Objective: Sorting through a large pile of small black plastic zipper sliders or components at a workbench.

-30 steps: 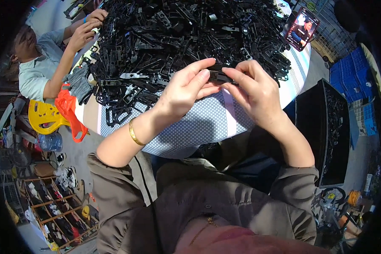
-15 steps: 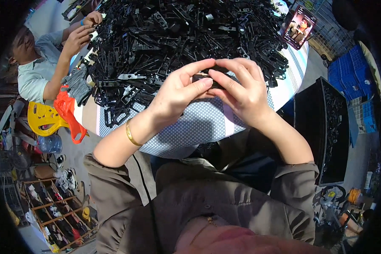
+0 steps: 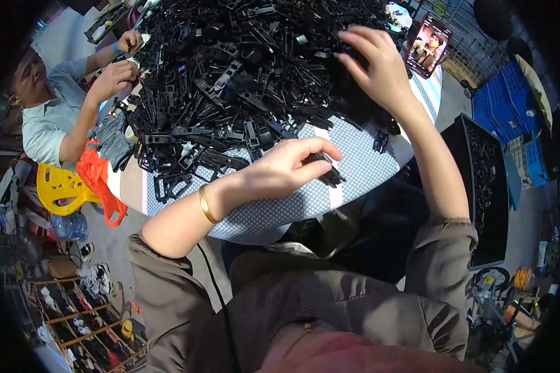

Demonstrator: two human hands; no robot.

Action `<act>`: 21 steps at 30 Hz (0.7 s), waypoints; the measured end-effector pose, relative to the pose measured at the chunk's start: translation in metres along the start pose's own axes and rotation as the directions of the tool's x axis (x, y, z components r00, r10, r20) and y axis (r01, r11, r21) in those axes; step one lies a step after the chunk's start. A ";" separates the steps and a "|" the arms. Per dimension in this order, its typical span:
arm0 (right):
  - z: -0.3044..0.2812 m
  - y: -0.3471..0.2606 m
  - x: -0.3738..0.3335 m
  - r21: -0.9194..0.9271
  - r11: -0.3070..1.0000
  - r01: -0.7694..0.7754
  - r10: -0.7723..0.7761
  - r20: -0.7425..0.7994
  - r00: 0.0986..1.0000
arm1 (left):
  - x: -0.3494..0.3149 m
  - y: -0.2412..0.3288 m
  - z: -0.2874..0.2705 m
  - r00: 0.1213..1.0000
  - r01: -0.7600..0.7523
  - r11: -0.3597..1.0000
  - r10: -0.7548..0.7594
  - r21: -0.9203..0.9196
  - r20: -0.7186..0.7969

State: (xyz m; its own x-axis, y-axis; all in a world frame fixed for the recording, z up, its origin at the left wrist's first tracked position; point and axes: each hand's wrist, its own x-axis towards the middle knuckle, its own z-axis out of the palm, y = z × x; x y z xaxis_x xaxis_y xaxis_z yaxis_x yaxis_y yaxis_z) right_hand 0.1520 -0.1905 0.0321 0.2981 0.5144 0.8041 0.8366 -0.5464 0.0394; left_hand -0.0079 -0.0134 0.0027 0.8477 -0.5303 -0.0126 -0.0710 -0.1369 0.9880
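Several slim black parts [image 3: 335,179] sit nearside of the pile [image 3: 230,81], pinched in left hand [image 3: 285,166]; right hand [image 3: 381,71] hovers over pile, fingers apart. Probably light, stiff, snappable: grip long edges.

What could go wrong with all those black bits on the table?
The slim black part in the left hand might slip and fall, as the table edge is near. The right hand, open over the heap of black parts, could push some loose. The phone stands close to that hand, so a bump might tip it.
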 end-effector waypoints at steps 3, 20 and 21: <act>0.023 0.046 0.020 -0.067 0.985 -0.161 0.162 0.010 0.987 | 0.003 0.004 -0.002 0.999 0.024 0.999 -0.025 -0.027 -0.021; 0.044 0.029 0.049 0.487 0.868 0.096 -0.034 -0.134 0.990 | 0.005 0.005 -0.003 1.000 -0.010 0.997 0.008 -0.071 -0.022; 0.032 -0.001 0.061 0.095 0.961 -0.261 0.238 0.203 0.950 | 0.003 0.003 -0.004 0.999 0.014 0.980 -0.021 -0.197 -0.035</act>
State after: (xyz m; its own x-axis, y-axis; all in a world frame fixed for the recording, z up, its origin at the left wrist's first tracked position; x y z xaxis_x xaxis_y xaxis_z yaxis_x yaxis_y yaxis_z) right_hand 0.1842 -0.1378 0.0623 0.5755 0.4931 0.6524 0.7697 -0.5962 -0.2284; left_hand -0.0040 -0.0120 0.0064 0.8669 -0.4977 -0.0281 0.0456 0.0230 0.9987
